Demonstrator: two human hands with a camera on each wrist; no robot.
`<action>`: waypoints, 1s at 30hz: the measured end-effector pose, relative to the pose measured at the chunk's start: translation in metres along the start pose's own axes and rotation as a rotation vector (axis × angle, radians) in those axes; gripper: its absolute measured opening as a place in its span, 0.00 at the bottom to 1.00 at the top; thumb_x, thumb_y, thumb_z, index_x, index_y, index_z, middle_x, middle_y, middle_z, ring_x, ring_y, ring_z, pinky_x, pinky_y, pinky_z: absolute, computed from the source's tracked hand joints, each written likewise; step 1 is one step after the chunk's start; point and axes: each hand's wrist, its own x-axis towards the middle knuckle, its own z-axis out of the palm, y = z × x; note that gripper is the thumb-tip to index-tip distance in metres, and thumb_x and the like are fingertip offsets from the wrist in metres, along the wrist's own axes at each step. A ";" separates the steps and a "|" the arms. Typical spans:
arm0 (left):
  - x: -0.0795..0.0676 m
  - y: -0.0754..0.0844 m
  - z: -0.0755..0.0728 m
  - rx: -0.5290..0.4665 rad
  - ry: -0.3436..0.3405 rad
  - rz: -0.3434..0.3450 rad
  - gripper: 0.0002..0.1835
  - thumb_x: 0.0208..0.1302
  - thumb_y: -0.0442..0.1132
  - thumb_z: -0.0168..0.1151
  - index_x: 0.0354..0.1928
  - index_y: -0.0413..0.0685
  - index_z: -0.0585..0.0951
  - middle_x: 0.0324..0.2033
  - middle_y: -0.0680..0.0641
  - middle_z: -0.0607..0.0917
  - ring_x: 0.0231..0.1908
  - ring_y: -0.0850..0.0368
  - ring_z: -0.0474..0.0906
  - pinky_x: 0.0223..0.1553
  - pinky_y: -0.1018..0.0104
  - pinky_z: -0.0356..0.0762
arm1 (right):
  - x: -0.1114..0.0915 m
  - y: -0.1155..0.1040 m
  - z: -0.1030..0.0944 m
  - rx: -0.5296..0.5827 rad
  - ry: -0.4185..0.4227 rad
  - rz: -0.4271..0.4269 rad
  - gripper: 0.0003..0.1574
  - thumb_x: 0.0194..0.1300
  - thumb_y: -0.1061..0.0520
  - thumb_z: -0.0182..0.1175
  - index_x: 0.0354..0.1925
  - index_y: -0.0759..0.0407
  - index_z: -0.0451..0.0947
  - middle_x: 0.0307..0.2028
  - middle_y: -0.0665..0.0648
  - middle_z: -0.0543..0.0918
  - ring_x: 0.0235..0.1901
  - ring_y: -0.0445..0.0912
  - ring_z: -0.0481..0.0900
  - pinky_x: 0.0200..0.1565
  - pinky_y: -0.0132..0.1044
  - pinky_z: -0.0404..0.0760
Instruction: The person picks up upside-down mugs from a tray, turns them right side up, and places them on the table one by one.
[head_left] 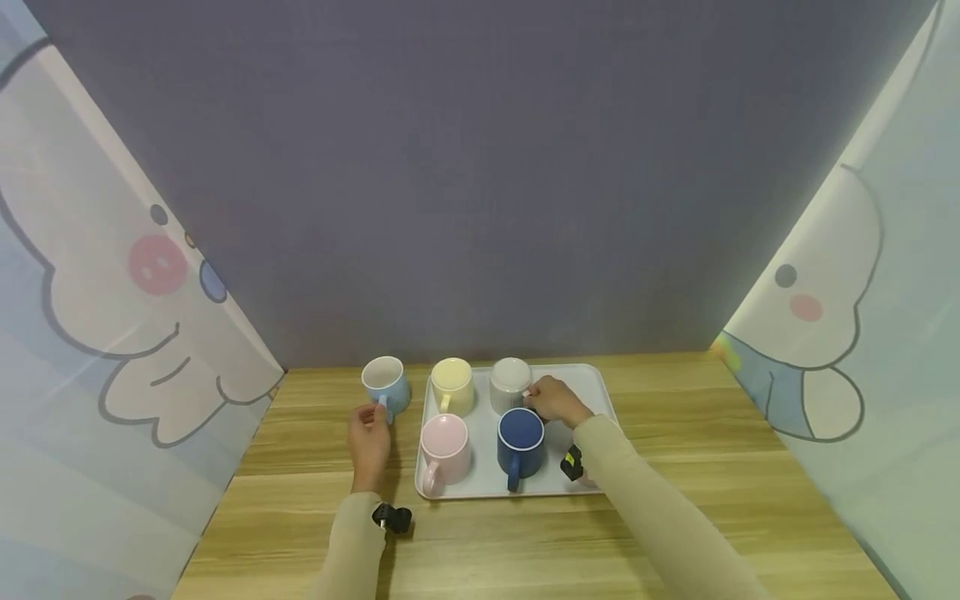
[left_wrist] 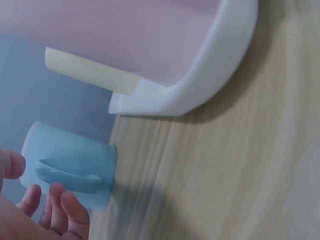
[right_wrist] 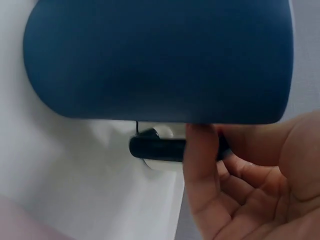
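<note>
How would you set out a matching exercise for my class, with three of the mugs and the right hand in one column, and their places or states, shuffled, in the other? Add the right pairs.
Column 1
1. Light blue mug
2. Yellow mug
3. Dark blue mug
4. Right hand

Column 2
A. On the tray, at its far left corner
B. Pinching a dark handle
C. Outside the tray, to its left
D. On the tray, along its near side

Pairs: 1-C, 2-A, 3-D, 4-B

Light-blue mug [head_left: 389, 390], navy mug [head_left: 521, 454], wood-grained tan table [head_left: 480, 550]
</note>
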 end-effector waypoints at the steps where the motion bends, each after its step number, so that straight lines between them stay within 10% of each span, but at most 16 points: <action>1: -0.002 0.001 -0.001 -0.007 0.008 0.006 0.17 0.77 0.39 0.52 0.57 0.31 0.73 0.51 0.32 0.79 0.45 0.44 0.77 0.41 0.65 0.71 | 0.000 0.001 0.000 0.001 0.006 -0.004 0.28 0.70 0.59 0.60 0.15 0.51 0.63 0.18 0.49 0.70 0.22 0.43 0.74 0.25 0.30 0.70; 13: -0.021 0.026 -0.006 0.007 0.012 0.055 0.10 0.71 0.33 0.57 0.50 0.36 0.78 0.41 0.38 0.82 0.31 0.62 0.72 0.32 0.71 0.70 | -0.006 0.004 0.000 0.143 0.052 0.003 0.20 0.74 0.59 0.58 0.22 0.57 0.73 0.24 0.51 0.80 0.23 0.41 0.78 0.27 0.30 0.78; 30: -0.032 0.074 -0.005 -0.066 -0.209 0.099 0.08 0.73 0.33 0.57 0.47 0.33 0.78 0.36 0.42 0.83 0.33 0.57 0.76 0.34 0.73 0.74 | -0.024 -0.006 -0.025 0.358 0.162 -0.142 0.14 0.78 0.63 0.51 0.38 0.70 0.78 0.28 0.54 0.79 0.25 0.40 0.74 0.28 0.29 0.75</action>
